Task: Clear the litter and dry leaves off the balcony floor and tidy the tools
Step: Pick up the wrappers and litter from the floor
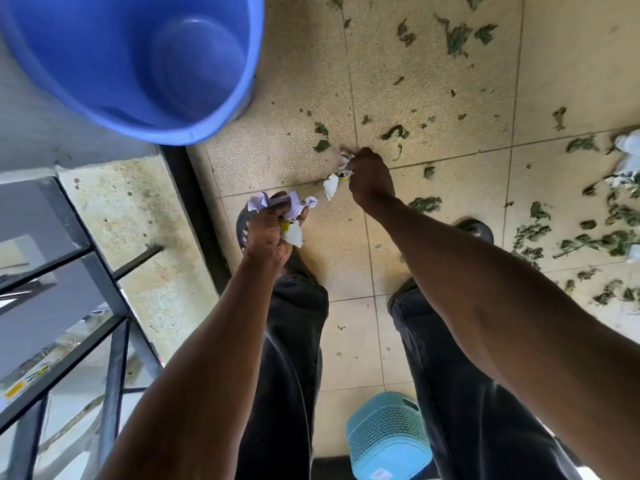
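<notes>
Head view, left to right: blue bucket [131,64] upper left, mouth toward camera. Left hand [268,233], fingers clenched round a wad of crumpled paper [292,211], overfull, so could shed scraps. Right hand [369,176], fingers pinching a paper scrap [331,185] off the balcony floor [450,98], long axis running near to far; might tear. Dry leaves [457,38] strewn rightward.

— Light?
— Bright, soft daylight; floor [433,81] evenly lit, shadows faint.
— Sharpness?
— Centre fairly crisp. Bucket [138,64] looms soft; wide-angle bends railing [114,306] and arms at the edges.
</notes>
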Demonstrator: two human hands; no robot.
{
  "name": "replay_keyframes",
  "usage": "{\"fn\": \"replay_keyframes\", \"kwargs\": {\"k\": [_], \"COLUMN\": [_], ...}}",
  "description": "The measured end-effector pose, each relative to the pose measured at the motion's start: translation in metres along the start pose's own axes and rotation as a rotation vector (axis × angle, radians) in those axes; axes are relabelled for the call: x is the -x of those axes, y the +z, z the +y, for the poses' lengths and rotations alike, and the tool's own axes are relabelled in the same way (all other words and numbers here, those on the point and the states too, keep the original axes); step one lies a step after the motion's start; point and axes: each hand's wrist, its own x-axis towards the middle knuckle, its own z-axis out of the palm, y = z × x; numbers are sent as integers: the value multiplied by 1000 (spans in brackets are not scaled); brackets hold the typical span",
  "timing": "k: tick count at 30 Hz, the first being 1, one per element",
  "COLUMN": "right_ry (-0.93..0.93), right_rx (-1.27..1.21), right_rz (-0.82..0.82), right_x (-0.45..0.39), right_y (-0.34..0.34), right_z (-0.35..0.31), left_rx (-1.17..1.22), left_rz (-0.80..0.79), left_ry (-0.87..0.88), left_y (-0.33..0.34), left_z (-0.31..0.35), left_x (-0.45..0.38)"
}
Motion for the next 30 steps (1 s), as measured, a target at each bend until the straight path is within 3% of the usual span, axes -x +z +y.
{"fn": "replay_keyframes", "kwargs": {"k": [5,10,14,18,21,23,25,30], "right_ry": [402,583,437,266,168,117,114,135], "right_rx": [-504,-983,-1141,-1160,-1122,-1064,-989,-989], "right_rz": [159,186,143,122,87,84,103,5], "right_x": [51,98,126,137,132,122,107,74], "right_y": [-39,-76,-137,-181,-204,-214,-221,-234], "right_z": [3,-14,-67,-140,-198,-231,-259,-295], "left_rx": [-149,-98,-236,-354,-412,-407,-395,-315], "left_rz": [107,6,-34,-67,21,71,86,-9], "left_ry": [-33,37,151,450,608,611,491,426], "left_y": [-17,23,48,69,69,69,74,84], "left_z": [-10,-6,23,79,130,160,190,242], "left_x": [0,56,120,182,201,207,208,187]}}
